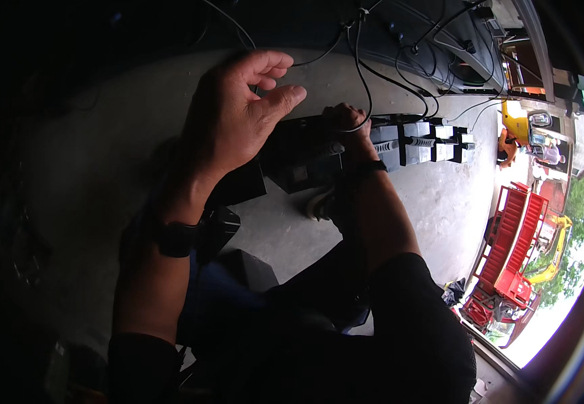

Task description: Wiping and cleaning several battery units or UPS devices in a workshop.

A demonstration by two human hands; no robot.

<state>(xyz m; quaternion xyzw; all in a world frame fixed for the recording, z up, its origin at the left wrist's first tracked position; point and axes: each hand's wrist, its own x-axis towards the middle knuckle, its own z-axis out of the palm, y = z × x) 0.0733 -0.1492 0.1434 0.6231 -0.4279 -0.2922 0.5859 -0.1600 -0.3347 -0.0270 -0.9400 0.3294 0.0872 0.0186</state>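
My left hand [234, 118] is raised at the centre left, fingers curved and thumb held apart, with nothing visible in its grip. A thin black cable [325, 56] runs behind its fingertips. Farther right and lower down, my right hand [354, 124] is closed at the top of a dark box-shaped unit [305, 172]; what its fingers grip is hidden. Another black cable [370, 91] hangs down and loops across this hand. Beyond it, a row of boxy units with grey ribbed handles [418, 142] continues to the right.
Several cables [433, 60] hang from a dark frame along the far side. Dark boxes [248, 269] stand on the grey concrete floor [433, 202] near my legs. Outside the opening at right are a red truck [510, 242], a yellow machine arm [554, 252] and a person [552, 155].
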